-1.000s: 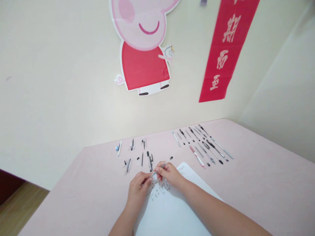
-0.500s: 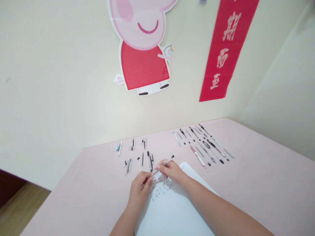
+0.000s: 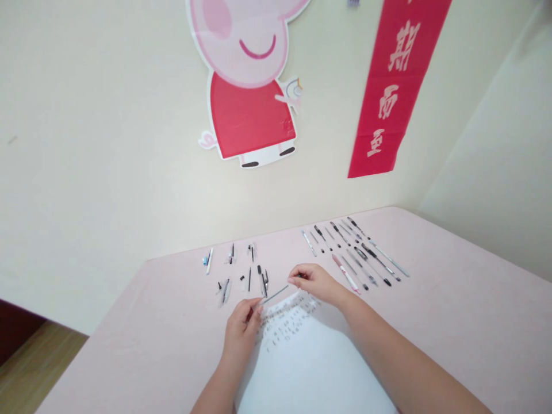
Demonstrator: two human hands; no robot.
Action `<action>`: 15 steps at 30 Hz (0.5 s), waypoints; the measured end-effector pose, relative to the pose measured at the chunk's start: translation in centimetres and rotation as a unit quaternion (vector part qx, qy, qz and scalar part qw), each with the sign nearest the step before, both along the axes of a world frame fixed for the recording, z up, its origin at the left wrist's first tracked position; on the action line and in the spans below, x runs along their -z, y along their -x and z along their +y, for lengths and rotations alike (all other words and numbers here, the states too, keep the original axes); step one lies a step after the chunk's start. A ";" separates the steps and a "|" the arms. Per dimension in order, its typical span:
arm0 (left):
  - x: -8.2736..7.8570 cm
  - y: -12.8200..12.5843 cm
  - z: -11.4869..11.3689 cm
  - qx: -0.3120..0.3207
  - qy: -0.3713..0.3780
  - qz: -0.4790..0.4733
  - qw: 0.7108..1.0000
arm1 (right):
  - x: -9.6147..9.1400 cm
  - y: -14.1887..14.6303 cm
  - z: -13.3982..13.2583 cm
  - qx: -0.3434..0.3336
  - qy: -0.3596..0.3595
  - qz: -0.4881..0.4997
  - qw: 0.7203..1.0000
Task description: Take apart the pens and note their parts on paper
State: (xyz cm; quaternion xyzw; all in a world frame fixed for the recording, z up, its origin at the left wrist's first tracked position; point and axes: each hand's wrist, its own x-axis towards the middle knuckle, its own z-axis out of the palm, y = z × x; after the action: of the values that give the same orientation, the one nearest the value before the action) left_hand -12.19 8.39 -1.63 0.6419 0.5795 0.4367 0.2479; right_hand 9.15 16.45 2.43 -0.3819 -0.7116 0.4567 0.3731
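Observation:
My left hand [image 3: 245, 323] is closed in a pinch on the lower left end of a thin dark pen refill [image 3: 276, 294]. The refill slants up to the fingertips of my right hand [image 3: 314, 283], which are closed at its other end. A small black piece [image 3: 302, 276] shows among the right fingers; whether they grip it I cannot tell. Beneath both hands lies a white sheet of paper [image 3: 310, 368] with rows of dark handwriting along its top.
Left of the hands, several taken-apart pens [image 3: 225, 290] lie in small groups, and a black-capped pen [image 3: 261, 280] is nearest. On the right are rows of pens [image 3: 373, 261], including a pink pen [image 3: 345, 273]. A pink cloth [image 3: 142, 345] covers the table, against the wall.
My right hand has moved up and to the right, away from the left. More of the thin refill now shows between them. My left hand has barely moved.

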 end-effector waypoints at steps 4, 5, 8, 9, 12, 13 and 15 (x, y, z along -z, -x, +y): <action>0.7 0.2 0.1 -0.014 0.023 -0.025 0.999 | 0.0 -0.5 -0.1 -0.030 -0.136 -0.136 0.981; 0.8 0.2 0.2 -0.016 0.028 -0.033 0.999 | 0.0 -0.5 -0.2 -0.037 -0.168 -0.162 0.972; 0.7 0.0 0.1 -0.026 0.045 -0.054 0.997 | -0.3 -0.1 -0.6 -0.066 -0.238 -0.232 0.941; 0.5 0.0 0.1 -0.030 0.050 -0.060 0.997 | -0.4 0.0 -0.7 -0.074 -0.251 -0.257 0.930; 0.2 -0.2 0.1 -0.037 0.057 -0.075 0.995 | -0.5 0.4 -1.1 -0.089 -0.274 -0.322 0.902; 0.1 -0.2 0.1 -0.038 0.058 -0.079 0.994 | -0.6 0.5 -1.3 -0.092 -0.278 -0.336 0.895; 0.1 -0.3 0.1 -0.039 0.059 -0.087 0.994 | -0.5 0.6 -1.5 -0.097 -0.282 -0.357 0.885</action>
State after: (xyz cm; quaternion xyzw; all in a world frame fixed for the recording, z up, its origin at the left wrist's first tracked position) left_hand -11.91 8.49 -1.72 0.5627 0.6051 0.4652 0.3176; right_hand 8.58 14.95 2.97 -0.3266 -0.9290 0.1035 0.1398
